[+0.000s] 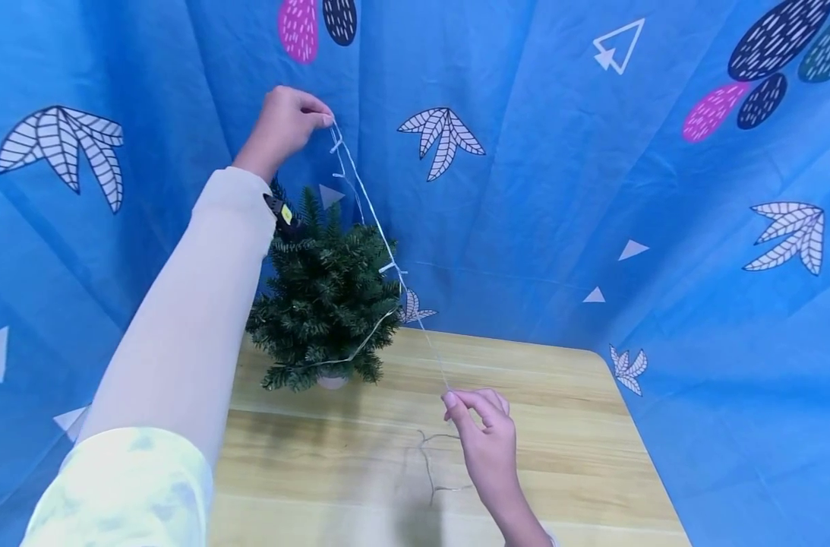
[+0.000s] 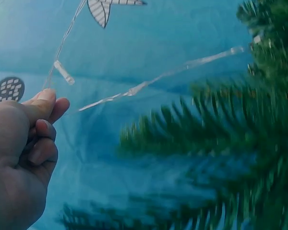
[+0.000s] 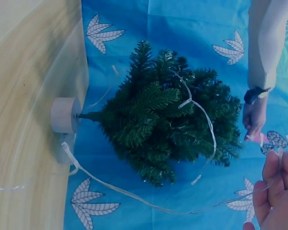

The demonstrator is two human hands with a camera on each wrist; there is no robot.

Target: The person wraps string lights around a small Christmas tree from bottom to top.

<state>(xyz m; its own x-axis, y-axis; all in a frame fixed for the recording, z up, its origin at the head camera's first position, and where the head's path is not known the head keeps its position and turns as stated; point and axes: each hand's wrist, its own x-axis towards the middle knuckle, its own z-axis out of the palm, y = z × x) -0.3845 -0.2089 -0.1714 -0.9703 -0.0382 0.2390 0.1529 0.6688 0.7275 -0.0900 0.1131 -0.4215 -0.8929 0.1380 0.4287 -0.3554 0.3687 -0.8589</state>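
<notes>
A small artificial Christmas tree (image 1: 326, 292) stands on the table, its pale round base (image 3: 65, 115) visible in the right wrist view. Above the tree, my left hand (image 1: 285, 125) pinches a clear-wired string light (image 1: 368, 199) between thumb and fingertips. From there the wire slants down to my right hand (image 1: 486, 441), which pinches it between thumb and index finger in front of the tree, to the right. Part of the string crosses the tree's lower branches. In the left wrist view, a small bulb (image 2: 64, 73) hangs beside my left hand (image 2: 26, 153).
The wooden table (image 1: 558, 441) has a rounded far right corner. A loose length of wire (image 1: 426, 456) shows below and left of my right hand. Blue patterned cloth (image 1: 524, 167) hangs behind the table and at both sides. A dark band (image 1: 281, 210) circles my left wrist.
</notes>
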